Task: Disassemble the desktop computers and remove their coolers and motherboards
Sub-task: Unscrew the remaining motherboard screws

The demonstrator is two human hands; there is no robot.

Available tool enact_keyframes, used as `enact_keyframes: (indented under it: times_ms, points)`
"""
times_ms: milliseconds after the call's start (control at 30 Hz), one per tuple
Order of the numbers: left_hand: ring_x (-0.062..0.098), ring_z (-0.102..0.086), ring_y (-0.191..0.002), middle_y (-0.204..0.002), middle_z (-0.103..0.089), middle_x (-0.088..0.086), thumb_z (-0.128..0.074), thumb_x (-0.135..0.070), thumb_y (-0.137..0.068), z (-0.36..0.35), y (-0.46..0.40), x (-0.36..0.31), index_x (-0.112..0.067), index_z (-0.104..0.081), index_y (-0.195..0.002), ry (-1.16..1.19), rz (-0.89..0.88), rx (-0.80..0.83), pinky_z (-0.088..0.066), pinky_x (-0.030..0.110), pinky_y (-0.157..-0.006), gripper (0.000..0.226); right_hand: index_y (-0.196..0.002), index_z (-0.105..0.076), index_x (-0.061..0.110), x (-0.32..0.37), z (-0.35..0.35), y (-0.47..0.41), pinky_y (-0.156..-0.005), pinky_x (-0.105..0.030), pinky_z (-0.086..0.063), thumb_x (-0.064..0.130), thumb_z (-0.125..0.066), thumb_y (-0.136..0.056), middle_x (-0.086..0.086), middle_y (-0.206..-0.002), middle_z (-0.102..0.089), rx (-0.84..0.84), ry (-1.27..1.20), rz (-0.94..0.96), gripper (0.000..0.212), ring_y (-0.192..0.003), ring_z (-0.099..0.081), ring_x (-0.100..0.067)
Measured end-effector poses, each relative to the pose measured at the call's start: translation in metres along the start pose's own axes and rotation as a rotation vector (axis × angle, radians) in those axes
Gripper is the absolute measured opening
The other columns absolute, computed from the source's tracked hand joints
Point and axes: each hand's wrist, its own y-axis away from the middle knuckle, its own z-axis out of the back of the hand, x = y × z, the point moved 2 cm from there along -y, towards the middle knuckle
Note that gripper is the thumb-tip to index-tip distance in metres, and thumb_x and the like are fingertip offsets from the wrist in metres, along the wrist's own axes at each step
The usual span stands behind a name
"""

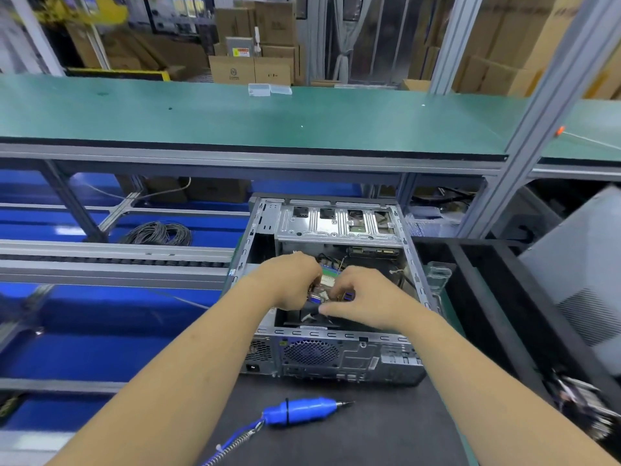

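As fingers curl, hands (pixel 331 290) inside computer case (pixel 336 351)

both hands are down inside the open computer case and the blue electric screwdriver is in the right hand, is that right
Not quite. The blue electric screwdriver is in neither hand: it lies on the dark mat in front of the computer case, as the head view shows. The rest holds: the left hand and the right hand are both down inside the open case, fingers curled around parts there.
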Motion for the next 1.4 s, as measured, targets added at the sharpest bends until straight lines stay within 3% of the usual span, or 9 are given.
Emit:
enact_keyframes:
  times_ms: [100,267,500,600,700,900,1133,1267,1400]
  points:
    - [0.025,-0.06,-0.086,-0.097,-0.06,0.001,-0.067,-0.013,-0.082,-0.005,0.004,0.001,-0.021,-0.057,-0.095,0.036,0.002,-0.015,-0.052,0.036,-0.069,0.018,-0.109,-0.076,0.028,0.007,-0.014,-0.002,-0.084,-0.028,-0.046,0.04,-0.079,-0.08,0.024,-0.084,-0.057,-0.03,-0.016,0.032,0.031,-0.088,-0.054,-0.006]
    - [0.022,-0.057,-0.097,-0.106,-0.058,-0.005,-0.063,-0.009,-0.081,-0.022,0.007,0.0,-0.024,-0.055,-0.111,0.051,-0.016,0.001,-0.054,0.039,-0.074,0.035,-0.065,-0.068,0.03,0.006,-0.013,-0.002,-0.064,-0.018,-0.043,0.026,-0.087,-0.072,0.012,-0.069,-0.065,-0.063,-0.102,-0.024,0.021,-0.064,-0.056,0.0]
    - [0.021,-0.054,-0.1,-0.1,-0.053,-0.006,-0.059,-0.002,-0.08,-0.025,0.009,0.011,-0.024,-0.059,-0.1,0.112,0.024,-0.104,-0.048,0.036,-0.079,0.03,-0.076,-0.076,0.024,0.009,-0.008,0.015,-0.082,-0.03,-0.051,0.036,-0.083,-0.076,0.006,-0.077,-0.071,0.033,-0.135,0.095,0.013,-0.077,-0.063,-0.004]
    - [0.021,-0.055,-0.102,-0.108,-0.058,-0.003,-0.061,-0.004,-0.081,-0.013,0.007,0.011,-0.02,-0.066,-0.105,0.112,0.013,-0.161,-0.049,0.039,-0.086,0.029,-0.072,-0.074,0.031,0.002,-0.003,0.014,-0.076,-0.027,-0.051,0.031,-0.079,-0.081,0.01,-0.078,-0.071,-0.207,-0.23,0.088,0.01,-0.076,-0.062,-0.003]
    - [0.022,-0.056,-0.097,-0.102,-0.059,-0.002,-0.063,-0.004,-0.08,0.01,0.004,0.006,-0.017,-0.068,-0.099,0.079,-0.051,-0.163,-0.049,0.04,-0.084,0.024,-0.098,-0.073,0.028,-0.006,0.001,0.012,-0.089,-0.021,-0.046,0.024,-0.082,-0.078,0.013,-0.101,-0.057,-0.397,-0.16,0.122,0.022,-0.096,-0.056,0.0]
    - [0.021,-0.056,-0.088,-0.095,-0.053,-0.005,-0.07,-0.005,-0.077,0.039,0.006,0.0,-0.027,-0.055,-0.085,0.053,-0.057,-0.057,-0.042,0.029,-0.065,0.028,-0.112,-0.06,0.036,-0.022,0.016,0.012,-0.075,-0.032,-0.053,0.09,-0.059,-0.055,0.017,-0.097,-0.059,-0.167,0.1,-0.104,0.079,-0.086,-0.058,-0.006]
    - [0.021,-0.059,-0.092,-0.103,-0.058,-0.002,-0.066,-0.004,-0.08,0.055,0.006,-0.012,-0.024,-0.055,-0.084,-0.022,-0.067,0.006,-0.043,0.025,-0.061,0.023,-0.08,-0.049,0.04,-0.028,0.002,0.009,-0.055,-0.016,-0.043,0.05,-0.076,-0.066,0.013,-0.077,-0.06,-0.302,-0.058,-0.047,0.032,-0.067,-0.056,-0.001]
    - [0.012,-0.058,-0.081,-0.103,-0.062,-0.003,-0.082,-0.022,-0.076,0.065,0.005,-0.013,-0.023,-0.058,-0.088,0.064,-0.068,0.112,-0.045,0.025,-0.064,0.027,-0.078,-0.056,0.035,-0.025,0.012,0.009,-0.054,-0.014,-0.038,0.071,-0.078,-0.05,0.014,-0.072,-0.059,-0.212,-0.137,-0.007,0.051,-0.062,-0.05,0.0]
    - [0.003,-0.064,-0.079,-0.093,-0.068,-0.013,-0.074,-0.065,-0.073,0.068,0.01,0.0,-0.03,-0.066,-0.089,0.496,-0.055,-0.01,-0.048,0.022,-0.068,0.039,-0.054,-0.042,0.021,-0.022,0.012,0.006,-0.05,-0.022,-0.026,0.069,-0.053,-0.078,0.01,-0.049,-0.037,-0.427,-0.268,0.002,0.055,-0.049,-0.034,-0.006]
